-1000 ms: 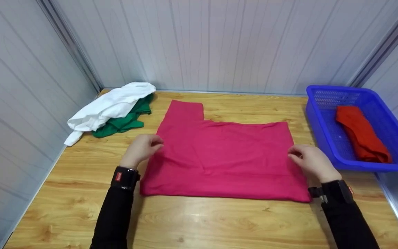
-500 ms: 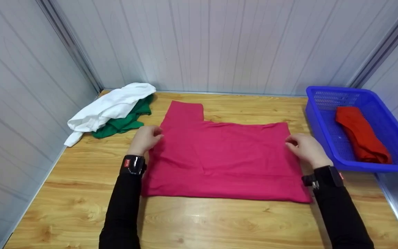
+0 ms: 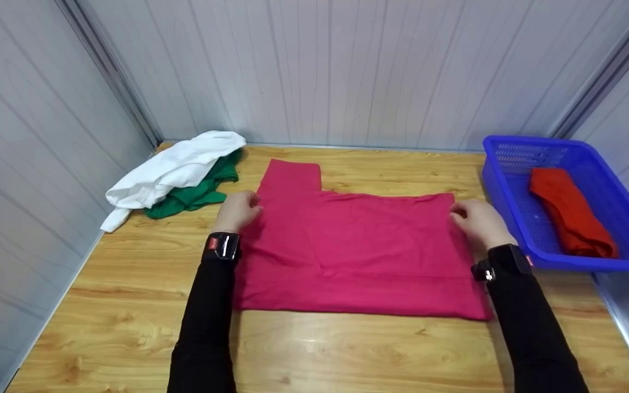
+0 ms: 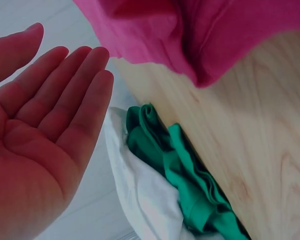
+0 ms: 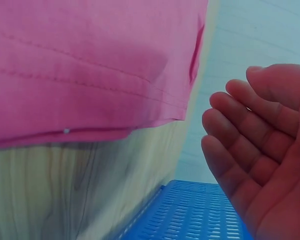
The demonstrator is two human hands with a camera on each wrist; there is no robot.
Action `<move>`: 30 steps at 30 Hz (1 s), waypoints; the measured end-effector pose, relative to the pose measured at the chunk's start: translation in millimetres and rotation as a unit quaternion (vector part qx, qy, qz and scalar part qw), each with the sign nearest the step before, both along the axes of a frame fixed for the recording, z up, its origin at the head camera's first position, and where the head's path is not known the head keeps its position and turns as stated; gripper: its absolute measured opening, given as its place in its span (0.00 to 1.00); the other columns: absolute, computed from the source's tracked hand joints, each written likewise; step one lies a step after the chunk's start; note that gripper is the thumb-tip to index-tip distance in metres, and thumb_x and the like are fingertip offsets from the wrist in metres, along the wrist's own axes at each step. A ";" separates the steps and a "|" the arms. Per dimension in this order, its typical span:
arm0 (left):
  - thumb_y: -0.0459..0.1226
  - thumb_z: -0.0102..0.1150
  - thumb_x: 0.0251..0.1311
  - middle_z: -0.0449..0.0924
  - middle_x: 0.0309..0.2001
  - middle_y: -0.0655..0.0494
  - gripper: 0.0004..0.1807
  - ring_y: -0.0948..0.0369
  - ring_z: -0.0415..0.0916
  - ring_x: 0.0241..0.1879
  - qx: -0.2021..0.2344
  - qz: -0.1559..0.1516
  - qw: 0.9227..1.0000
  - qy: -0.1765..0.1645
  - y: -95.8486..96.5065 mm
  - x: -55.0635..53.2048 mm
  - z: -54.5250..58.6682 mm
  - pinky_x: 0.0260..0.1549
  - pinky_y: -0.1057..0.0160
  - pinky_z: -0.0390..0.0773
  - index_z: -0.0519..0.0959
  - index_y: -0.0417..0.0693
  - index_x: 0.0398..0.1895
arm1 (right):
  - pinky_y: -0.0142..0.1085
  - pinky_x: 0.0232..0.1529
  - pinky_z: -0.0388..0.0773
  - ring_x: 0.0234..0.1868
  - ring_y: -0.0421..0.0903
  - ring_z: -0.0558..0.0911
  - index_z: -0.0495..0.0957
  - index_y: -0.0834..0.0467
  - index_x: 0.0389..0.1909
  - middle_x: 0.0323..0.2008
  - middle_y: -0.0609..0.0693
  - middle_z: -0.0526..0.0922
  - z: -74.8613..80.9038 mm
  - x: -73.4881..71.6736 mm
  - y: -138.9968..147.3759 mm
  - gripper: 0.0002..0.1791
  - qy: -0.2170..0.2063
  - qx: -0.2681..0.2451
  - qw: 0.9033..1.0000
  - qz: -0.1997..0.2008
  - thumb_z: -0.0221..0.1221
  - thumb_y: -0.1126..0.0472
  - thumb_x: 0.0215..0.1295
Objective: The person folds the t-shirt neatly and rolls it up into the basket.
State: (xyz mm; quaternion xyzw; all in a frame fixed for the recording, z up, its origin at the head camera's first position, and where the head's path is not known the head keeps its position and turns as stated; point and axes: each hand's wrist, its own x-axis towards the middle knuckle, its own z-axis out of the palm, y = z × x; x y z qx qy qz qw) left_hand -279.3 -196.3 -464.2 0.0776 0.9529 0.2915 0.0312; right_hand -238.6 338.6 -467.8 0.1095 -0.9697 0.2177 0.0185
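Observation:
A magenta T-shirt [image 3: 358, 245] lies flat and folded on the wooden table, one sleeve sticking out at its far left. My left hand [image 3: 238, 212] is at the shirt's left edge, below that sleeve. In the left wrist view its fingers [image 4: 85, 107] are nearly straight, with nothing between them and the thumb. At the far right corner of the shirt is my right hand [image 3: 481, 222], its fingers [image 5: 240, 135] loosely bent and holding nothing. The right wrist view shows a stitched hem [image 5: 90, 85] just beside that hand.
A blue plastic basket [image 3: 522, 229] stands at the right, with a folded orange-red garment [image 3: 571, 213] inside. At the back left a white garment [image 3: 175, 166] lies crumpled over a green one [image 3: 189, 196]. Pale panel walls [image 3: 314, 71] close off the back and both sides.
Both hands have moved away from the near side, up along the shirt's left and right edges, and slightly inward. The shirt, basket and other garments stay where they were.

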 end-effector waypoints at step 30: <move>0.34 0.54 0.64 0.80 0.51 0.33 0.20 0.41 0.76 0.53 0.012 0.077 0.997 0.013 4.3 -15.3 -20.5 0.54 0.46 0.74 0.77 0.27 0.55 | 0.62 0.63 0.60 0.60 0.74 0.68 0.65 0.74 0.64 0.57 0.77 0.70 -26.4 -37.1 3.7 0.29 -0.031 0.033 0.997 -0.058 0.56 0.62 0.66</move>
